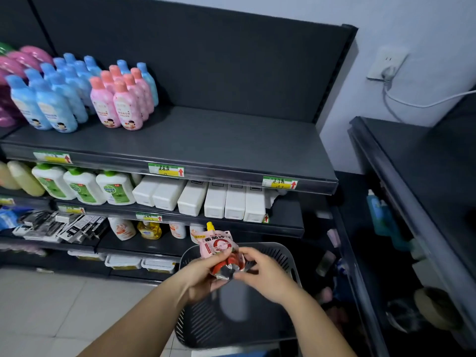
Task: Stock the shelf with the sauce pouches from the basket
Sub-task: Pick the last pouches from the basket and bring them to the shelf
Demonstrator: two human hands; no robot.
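Note:
A pink and red sauce pouch (217,244) with a yellow spout cap stands upright in both hands above the grey slotted basket (286,256). My left hand (203,273) grips its lower left side. My right hand (262,273) pinches its silver bottom edge from the right. The basket sits low in front of me; its inside looks dark and I cannot tell whether other pouches lie in it. The top shelf (231,145) has a bare dark stretch on its right half.
Blue and pink bottles (77,94) fill the top shelf's left part. White bottles (213,199) and green-capped bottles (85,186) line the shelf below. A second dark shelf unit (417,176) stands at right. A wall socket with a cable (386,65) is behind.

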